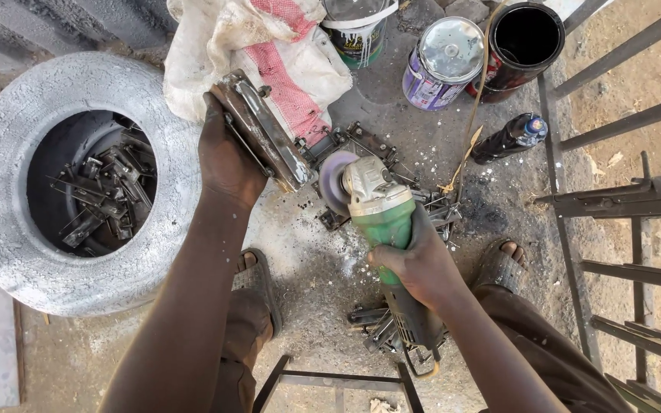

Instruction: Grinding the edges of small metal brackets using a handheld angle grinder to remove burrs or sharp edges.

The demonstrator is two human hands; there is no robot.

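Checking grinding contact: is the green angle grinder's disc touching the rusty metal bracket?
Cannot tell. In the head view the disc sits right beside the bracket held by the left hand; neither contact nor gap shows.

Even daylight fills the shaded yard; bright sun washes out the sandy ground (636, 69) at upper right. Glare flashes off a paint tin lid (450, 38). Focus sharp, edges slightly bowed.
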